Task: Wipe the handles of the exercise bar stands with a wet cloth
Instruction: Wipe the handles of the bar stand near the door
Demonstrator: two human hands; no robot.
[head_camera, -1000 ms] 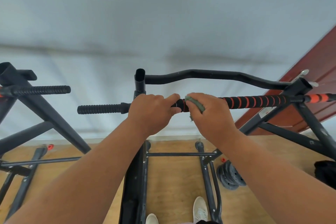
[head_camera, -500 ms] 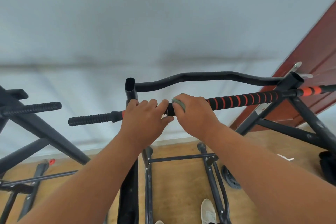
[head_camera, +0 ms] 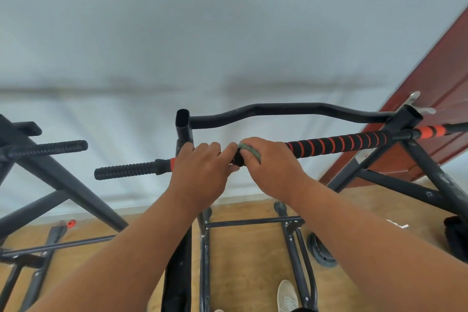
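A black exercise bar stand carries a long handle [head_camera: 336,145] wrapped in black foam with orange spiral stripes. Its left end [head_camera: 126,171] is ribbed black rubber. My left hand [head_camera: 202,172] grips the handle just right of the stand's upright tube [head_camera: 182,124]. Beside it, my right hand [head_camera: 273,167] wraps a grey-green wet cloth [head_camera: 250,151] around the handle. The two hands almost touch. Most of the cloth is hidden under my right fingers.
A curved black bar [head_camera: 278,109] runs behind the handle. Another black stand [head_camera: 45,149] is at the left. A red-brown door [head_camera: 430,99] is at the right. Weight plates [head_camera: 320,251] and stand feet lie on the wooden floor, by my shoe [head_camera: 286,296].
My view has tilted slightly. Both hands stay clamped on the handle, the right one with the cloth shifted a little to the left, closer to my left hand.
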